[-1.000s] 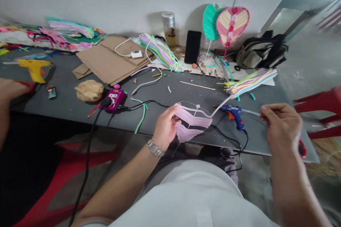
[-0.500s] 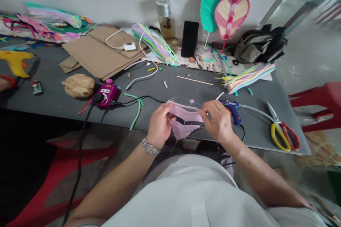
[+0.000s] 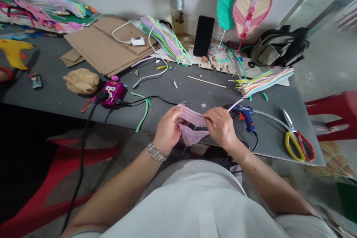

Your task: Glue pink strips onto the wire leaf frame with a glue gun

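Note:
A pink leaf-shaped piece made of straws point(image 3: 192, 126) is held over the near edge of the grey table point(image 3: 181, 89). My left hand point(image 3: 168, 131) grips its left side, fingers curled round it. My right hand point(image 3: 221, 127) pinches its right side, where a pale straw sticks out towards the upper right. A thin clear wire loop with a small pink bead arcs over the top of the piece. A blue glue gun point(image 3: 244, 115) lies just right of my right hand.
Yellow and red scissors point(image 3: 297, 141) lie at the table's right end. Straw bundles point(image 3: 264, 80), a purple power strip point(image 3: 111, 92), cardboard point(image 3: 106, 48), a black phone point(image 3: 203, 36), a bottle point(image 3: 178, 11), finished leaf fans point(image 3: 249, 9), a dark bag point(image 3: 279, 50) and a red chair point(image 3: 334, 113) surround the spot.
My right hand came in from the far right, leaving the scissors on the table, and took hold of the right side of the pink piece. The left hand kept its grip.

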`<state>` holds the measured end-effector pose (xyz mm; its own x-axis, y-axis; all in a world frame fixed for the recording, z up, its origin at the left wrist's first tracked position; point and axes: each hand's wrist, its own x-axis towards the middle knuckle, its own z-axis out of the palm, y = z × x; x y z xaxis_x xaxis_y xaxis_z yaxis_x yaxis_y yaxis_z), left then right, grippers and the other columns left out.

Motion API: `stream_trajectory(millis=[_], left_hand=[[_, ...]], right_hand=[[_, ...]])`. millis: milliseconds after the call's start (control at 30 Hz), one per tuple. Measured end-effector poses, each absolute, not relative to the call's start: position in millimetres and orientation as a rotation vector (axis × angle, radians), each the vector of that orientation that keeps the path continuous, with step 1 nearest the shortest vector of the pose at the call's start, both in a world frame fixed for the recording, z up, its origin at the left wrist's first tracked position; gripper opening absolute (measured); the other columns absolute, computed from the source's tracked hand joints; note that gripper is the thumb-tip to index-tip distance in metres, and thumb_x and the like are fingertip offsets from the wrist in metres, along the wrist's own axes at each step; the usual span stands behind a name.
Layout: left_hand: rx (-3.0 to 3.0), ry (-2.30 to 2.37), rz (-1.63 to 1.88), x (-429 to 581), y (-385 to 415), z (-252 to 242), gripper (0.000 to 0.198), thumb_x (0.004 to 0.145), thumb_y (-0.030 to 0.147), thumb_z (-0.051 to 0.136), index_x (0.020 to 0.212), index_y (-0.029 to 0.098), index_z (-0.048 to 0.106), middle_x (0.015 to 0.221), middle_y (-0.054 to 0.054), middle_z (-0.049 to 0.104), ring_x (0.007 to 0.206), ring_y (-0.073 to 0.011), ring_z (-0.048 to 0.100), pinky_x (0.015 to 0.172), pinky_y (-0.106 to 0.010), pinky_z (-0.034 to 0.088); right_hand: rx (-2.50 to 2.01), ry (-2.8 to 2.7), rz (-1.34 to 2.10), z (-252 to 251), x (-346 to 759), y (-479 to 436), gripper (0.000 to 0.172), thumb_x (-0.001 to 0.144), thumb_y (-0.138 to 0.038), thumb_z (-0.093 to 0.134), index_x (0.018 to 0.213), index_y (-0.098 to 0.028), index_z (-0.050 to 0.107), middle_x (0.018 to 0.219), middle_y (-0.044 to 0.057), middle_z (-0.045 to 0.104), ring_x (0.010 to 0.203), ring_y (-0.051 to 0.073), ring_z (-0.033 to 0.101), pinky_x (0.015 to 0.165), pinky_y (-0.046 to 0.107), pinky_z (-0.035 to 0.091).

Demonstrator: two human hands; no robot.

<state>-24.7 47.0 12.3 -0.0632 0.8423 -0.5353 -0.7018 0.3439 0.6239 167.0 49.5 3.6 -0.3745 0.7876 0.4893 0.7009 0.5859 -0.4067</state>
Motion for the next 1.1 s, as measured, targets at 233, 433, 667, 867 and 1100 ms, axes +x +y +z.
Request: stream_trajectory(millis=[233,433,667,867,1100], left_hand=[[0.332,1.028,1.147,-22,45,8,0.039,0.06,0.035,0.091,0.089,0.013,0.077,0.078,-0.002,0.074,0.068,-0.0135,0.064,0.066,-0.026,0.05],[0.496,1.104,0.92,-13,45,7,0.025,0.06,0.034,0.086,0.066,0.013,0.073,0.062,-0.004,0.07,0.059,-0.0165,0.062,0.061,-0.029,0.047],[0.525,1.165,0.92,-10,47,10,0.027,0.056,0.032,0.088,0.067,0.012,0.074,0.062,-0.003,0.068,0.058,-0.0146,0.059,0.058,-0.027,0.044],[0.518,1.165,0.958,-11,46,15,0.025,0.057,0.031,0.087,0.069,0.012,0.075,0.062,-0.002,0.068,0.057,-0.0146,0.058,0.056,-0.027,0.042],[0.508,1.188,1.005,-15,44,15,0.023,0.057,0.029,0.087,0.068,0.013,0.075,0.064,-0.003,0.069,0.057,-0.0151,0.059,0.058,-0.027,0.044]], right_hand=[[-1.181,-2.14,0.301,0,170,51,0.023,0.092,-0.007,0.051,0.091,-0.022,0.069,0.091,0.005,0.072,0.09,0.022,0.062,0.08,0.036,0.044],[-1.184,-2.168,0.323,2,172,50,0.024,0.09,-0.006,0.051,0.09,-0.023,0.069,0.091,0.005,0.07,0.09,0.022,0.061,0.082,0.036,0.044],[-1.178,-2.219,0.28,13,173,46,0.025,0.093,-0.006,0.05,0.092,-0.022,0.07,0.091,0.006,0.07,0.09,0.022,0.062,0.082,0.036,0.045],[-1.174,-2.212,0.235,19,168,45,0.026,0.092,-0.005,0.05,0.093,-0.02,0.071,0.091,0.007,0.07,0.091,0.022,0.062,0.082,0.036,0.046],[-1.177,-2.25,0.244,19,164,45,0.026,0.093,-0.006,0.05,0.094,-0.021,0.072,0.092,0.007,0.071,0.091,0.022,0.062,0.08,0.036,0.044]])
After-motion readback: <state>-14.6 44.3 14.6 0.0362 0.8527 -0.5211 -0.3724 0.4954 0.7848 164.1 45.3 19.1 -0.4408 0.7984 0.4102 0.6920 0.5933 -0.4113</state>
